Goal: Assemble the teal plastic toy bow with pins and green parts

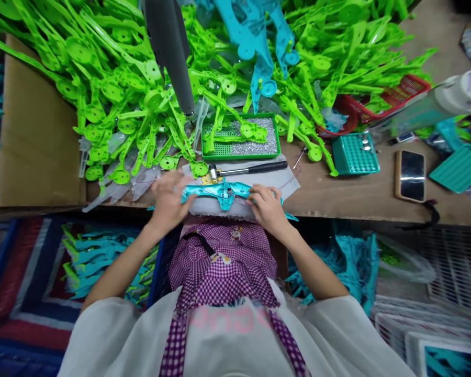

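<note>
A long turquoise plastic part (225, 195) lies across a white cloth (241, 209) at the table's front edge, with a mechanism at its middle. My right hand (267, 207) has its fingers closed over the right end of this part. At the left end is my left hand (169, 201), its thumb near the plastic and its fingers smeared by motion. Just behind the part rests a hammer (251, 168) with a black handle and metal head. Beyond the hammer, a green tray (241, 155) holds many small silvery pieces, with lime-green plastic parts (235, 137) lying on top.
Lime-green parts (113, 94) are heaped across the back, with turquoise ones (245, 31) among them. A dark grey tool arm (172, 52) hangs over the heap. To the right are a red basket (408, 91), teal trays (355, 157), a bottle (435, 102) and a phone (411, 175).
</note>
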A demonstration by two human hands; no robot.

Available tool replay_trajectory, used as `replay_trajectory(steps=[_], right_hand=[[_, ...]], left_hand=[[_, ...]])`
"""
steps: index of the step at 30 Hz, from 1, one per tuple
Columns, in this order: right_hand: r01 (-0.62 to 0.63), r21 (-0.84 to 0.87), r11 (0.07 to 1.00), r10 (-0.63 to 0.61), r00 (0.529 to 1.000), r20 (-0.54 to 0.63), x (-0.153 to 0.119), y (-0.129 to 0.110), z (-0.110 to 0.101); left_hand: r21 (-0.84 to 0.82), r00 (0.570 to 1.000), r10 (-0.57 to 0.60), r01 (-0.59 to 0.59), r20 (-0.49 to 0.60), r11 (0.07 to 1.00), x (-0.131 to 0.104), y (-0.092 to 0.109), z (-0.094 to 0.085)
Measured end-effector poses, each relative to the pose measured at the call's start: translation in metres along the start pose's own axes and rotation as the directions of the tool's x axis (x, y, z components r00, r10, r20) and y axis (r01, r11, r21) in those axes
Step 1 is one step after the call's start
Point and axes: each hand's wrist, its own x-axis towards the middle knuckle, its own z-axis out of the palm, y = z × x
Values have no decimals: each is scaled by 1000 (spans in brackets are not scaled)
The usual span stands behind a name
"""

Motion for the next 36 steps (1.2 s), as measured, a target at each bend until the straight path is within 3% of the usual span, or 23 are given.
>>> replay_trajectory(steps=[2, 4, 7, 11, 17, 19, 22, 24, 26, 28, 30, 33, 36], right_hand=[[-55, 65, 996, 54, 998, 14, 11, 4, -7], [-135, 116, 984, 131, 990, 44, 22, 10, -15], [-260, 183, 948, 254, 966, 56, 36, 22, -26], [-321, 292, 901, 323, 945, 45, 50, 35, -36], [-448, 236, 862, 454, 890, 29, 82, 43, -24], [-463, 175, 869, 456, 886, 79, 77, 46, -26], [-376, 117, 919, 357, 920, 160, 44, 42, -45], [-327, 61, 943, 324, 945, 48, 22, 29, -57], [-283, 11, 959, 282, 952, -120, 12, 11, -57], [-99, 15, 995, 100, 993, -66, 15, -6, -39], [67, 24, 997, -69, 996, 60, 24, -14, -13], [76, 20, 997, -78, 987, 143, 29, -9, 19], [42, -2, 999, -41, 990, 135, 22, -1, 27]], left_hand=[[-49, 971, 168, -162, 173, 986, 5, 29, 19], [-86, 939, 243, -229, 244, 970, 8, 45, 37], [-87, 934, 264, -250, 241, 964, 9, 48, 52], [-75, 948, 262, -252, 184, 965, 9, 44, 59], [-78, 972, 179, -169, 153, 983, 16, 60, 67], [-66, 978, 148, -139, 147, 988, 18, 66, 69], [-58, 978, 124, -116, 165, 992, 20, 72, 70], [-68, 972, 126, -115, 199, 991, 21, 76, 71], [-90, 962, 139, -121, 234, 989, 22, 77, 68], [-116, 957, 153, -127, 247, 985, 21, 74, 60], [-128, 966, 130, -103, 225, 986, 17, 61, 46], [-87, 983, -9, 25, 184, 996, 11, 22, 20], [-8, 963, -101, 107, 249, 994, 12, -20, 2]])
